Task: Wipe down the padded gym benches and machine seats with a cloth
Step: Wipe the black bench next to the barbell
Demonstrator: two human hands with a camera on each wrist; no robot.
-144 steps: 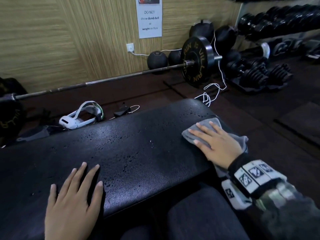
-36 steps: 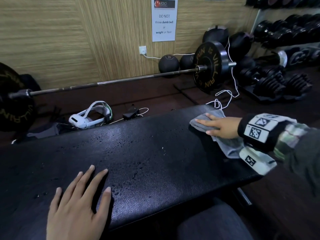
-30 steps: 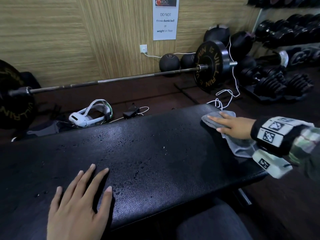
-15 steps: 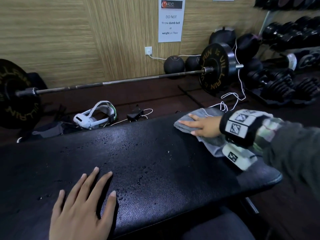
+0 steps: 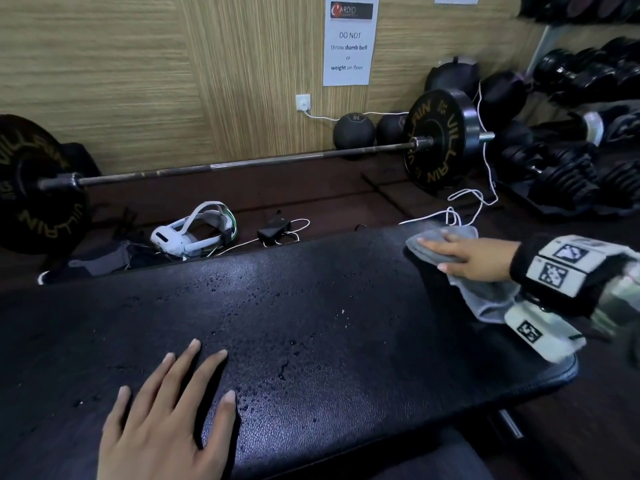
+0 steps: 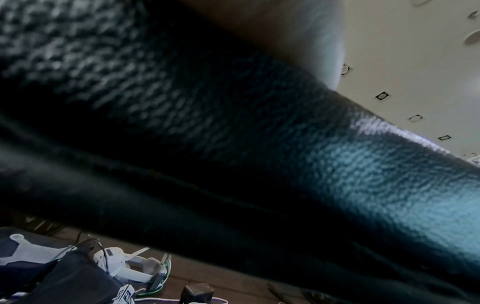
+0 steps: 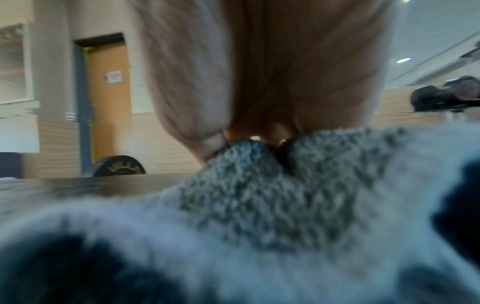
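A long black padded bench [image 5: 311, 323] runs across the head view, its top dotted with water drops. My right hand [image 5: 460, 254] lies flat with straight fingers on a grey cloth [image 5: 485, 299] at the bench's far right corner, pressing it onto the pad. In the right wrist view the grey cloth [image 7: 272, 195] fills the foreground under my palm. My left hand [image 5: 166, 420] rests flat, fingers spread, on the near left part of the pad and holds nothing. The left wrist view shows only the bench padding [image 6: 285, 164] from very close.
On the floor behind the bench lie a loaded barbell [image 5: 242, 164], a white headset [image 5: 190, 233], a black charger [image 5: 273, 230] and white cables [image 5: 464, 206]. Dumbbells [image 5: 571, 181] and a rack stand at the right. A wooden wall with a notice [image 5: 349, 39] is behind.
My right hand has swept the cloth back and forth along the far right end of the bench, now back toward the right corner. My left hand has stayed flat on the pad.
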